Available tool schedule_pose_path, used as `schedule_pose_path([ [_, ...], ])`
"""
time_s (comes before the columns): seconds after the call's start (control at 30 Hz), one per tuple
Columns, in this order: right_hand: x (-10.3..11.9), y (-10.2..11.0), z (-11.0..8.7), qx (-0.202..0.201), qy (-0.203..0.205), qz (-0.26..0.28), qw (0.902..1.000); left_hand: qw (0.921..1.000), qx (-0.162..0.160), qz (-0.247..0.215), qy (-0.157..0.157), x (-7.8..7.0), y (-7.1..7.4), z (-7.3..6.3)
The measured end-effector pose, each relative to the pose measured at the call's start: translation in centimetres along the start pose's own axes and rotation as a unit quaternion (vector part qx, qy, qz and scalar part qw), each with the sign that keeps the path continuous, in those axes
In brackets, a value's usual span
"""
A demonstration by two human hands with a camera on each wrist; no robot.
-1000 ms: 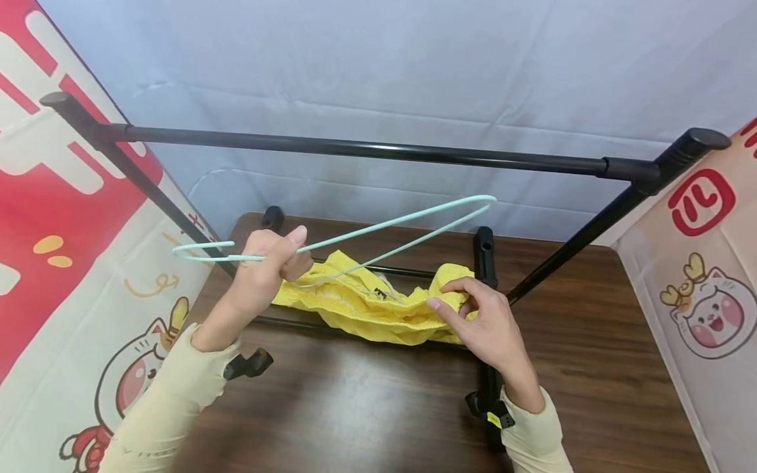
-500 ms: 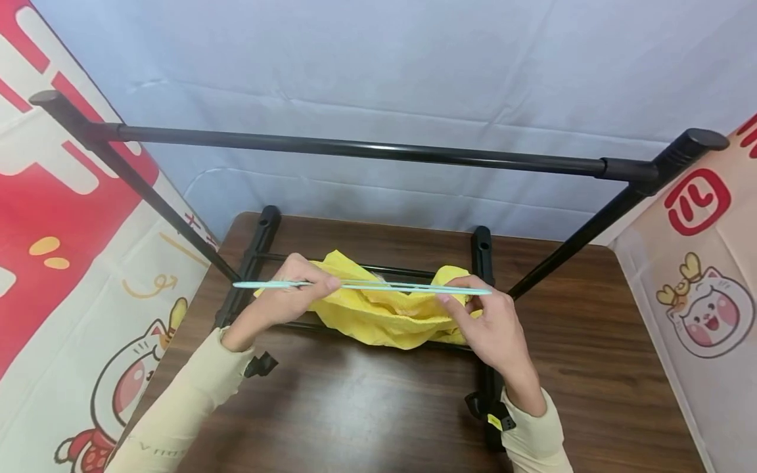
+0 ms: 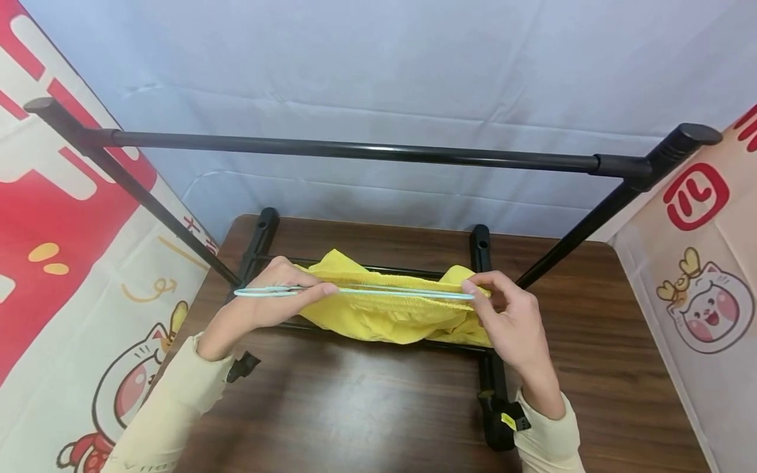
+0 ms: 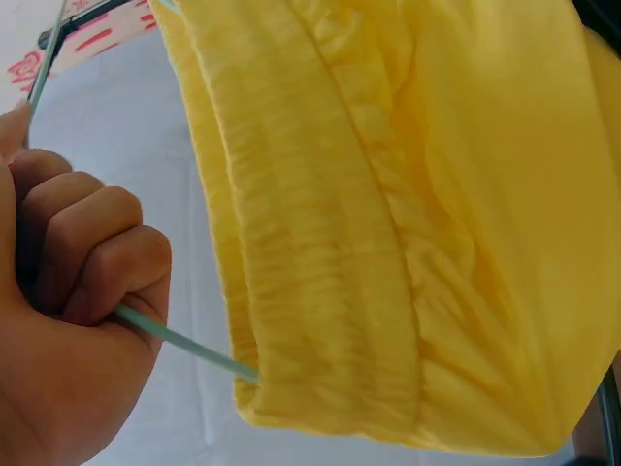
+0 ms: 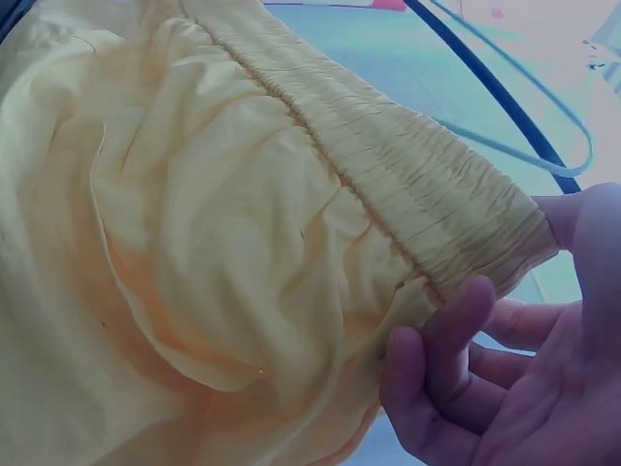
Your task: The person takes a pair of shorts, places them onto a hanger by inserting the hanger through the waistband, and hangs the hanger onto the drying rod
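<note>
My left hand (image 3: 269, 302) grips a pale green clothes hanger (image 3: 437, 295), seen nearly edge-on in the head view. In the left wrist view the fingers curl round the hanger's wire (image 4: 184, 342), and its lower part runs into the waist opening of a yellow garment (image 4: 320, 243). That garment (image 3: 378, 322) has a gathered elastic waistband (image 5: 427, 175); its lower part is bunched, so its kind is unclear. With thumb and fingers, my right hand (image 3: 514, 322) pinches the waistband's right end, right by the hanger's far tip. The hanger's hook shows beyond the waistband in the right wrist view.
A black garment rack stands around the work, its top bar (image 3: 355, 150) above and beyond both hands. Lower crossbars and feet (image 3: 481, 246) rest on the brown wooden table (image 3: 355, 407). A pale cloth backdrop (image 3: 378, 72) and printed side panels (image 3: 704, 309) enclose it.
The hanger has swung from a slant down to nearly level along the waistband. My left hand came lower, and my right hand shifted slightly right, drawing the waistband straighter.
</note>
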State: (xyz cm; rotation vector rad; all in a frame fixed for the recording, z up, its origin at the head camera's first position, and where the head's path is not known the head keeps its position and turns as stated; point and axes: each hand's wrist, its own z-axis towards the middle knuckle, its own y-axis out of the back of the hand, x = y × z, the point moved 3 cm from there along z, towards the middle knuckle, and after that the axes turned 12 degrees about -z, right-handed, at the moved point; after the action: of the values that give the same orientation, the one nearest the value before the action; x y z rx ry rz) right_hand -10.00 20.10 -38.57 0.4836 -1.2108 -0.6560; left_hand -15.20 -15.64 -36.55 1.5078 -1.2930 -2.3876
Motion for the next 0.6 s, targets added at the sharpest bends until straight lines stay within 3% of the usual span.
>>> schedule_pose_path([
  [0.1, 0.1, 0.5, -0.2, -0.023, -0.007, 0.010, 0.9997, 0.9987, 0.016, 0.024, 0.041, 0.0, 0.0, 0.0],
  [0.23, 0.6, 0.7, -0.6, -0.058, 0.005, 0.024, 0.9980, 0.9959, 0.031, 0.055, 0.065, 0.2, -0.5, 0.4],
  [0.4, 1.3, 0.3, -0.7, -0.079, 0.026, 0.025, 0.9962, 0.9952, 0.017, 0.095, 0.016, -0.7, -1.4, 0.9],
  [0.6, 2.4, -0.3, -0.7, -0.096, 0.057, 0.008, 0.9937, 0.9937, -0.032, 0.099, -0.042, -3.2, -2.3, 1.3],
])
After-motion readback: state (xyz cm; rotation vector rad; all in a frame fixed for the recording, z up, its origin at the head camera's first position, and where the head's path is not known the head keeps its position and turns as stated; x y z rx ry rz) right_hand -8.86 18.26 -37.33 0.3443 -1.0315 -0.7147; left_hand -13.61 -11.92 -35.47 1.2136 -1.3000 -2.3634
